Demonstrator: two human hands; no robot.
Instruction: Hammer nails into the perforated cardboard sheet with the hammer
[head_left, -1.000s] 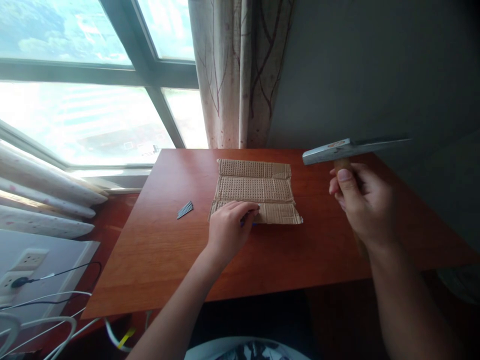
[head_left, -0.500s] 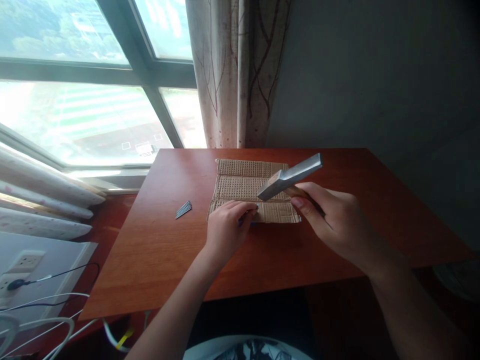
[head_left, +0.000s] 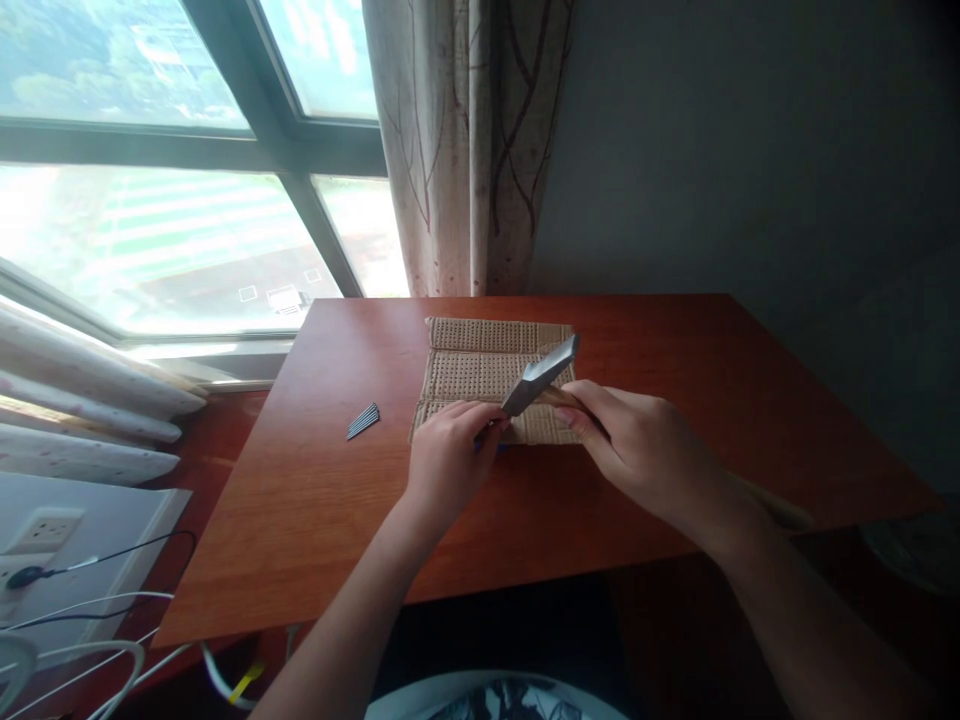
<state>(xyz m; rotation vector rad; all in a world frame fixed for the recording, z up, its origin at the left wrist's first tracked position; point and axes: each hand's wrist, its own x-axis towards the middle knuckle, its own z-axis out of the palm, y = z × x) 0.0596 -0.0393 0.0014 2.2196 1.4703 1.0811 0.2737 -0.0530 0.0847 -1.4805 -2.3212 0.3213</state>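
My right hand (head_left: pixel 637 440) is wrapped round the wooden handle of a hammer (head_left: pixel 541 378), close below its steel head. The handle's far end shows past my wrist. One face of the head is down at the fingertips of my left hand (head_left: pixel 454 445); whether it touches is hard to tell. Those fingers are pinched together over the near part of a cardboard sheet (head_left: pixel 480 375), around a nail that the fingers and hammer head hide. The sheet lies flat, creased and covered with rows of small holes. A bit of blue shows beneath my left hand.
Several loose nails (head_left: pixel 364 421) lie side by side on the wooden table (head_left: pixel 300 520), left of the cardboard. Behind the table are a curtain (head_left: pixel 465 150) and a window. Cables (head_left: pixel 90 610) and wall sockets are at the lower left.
My right hand has brought the hammer down and to the left, so its head is now at my left fingertips. My left hand stays pinched in the same place on the cardboard.
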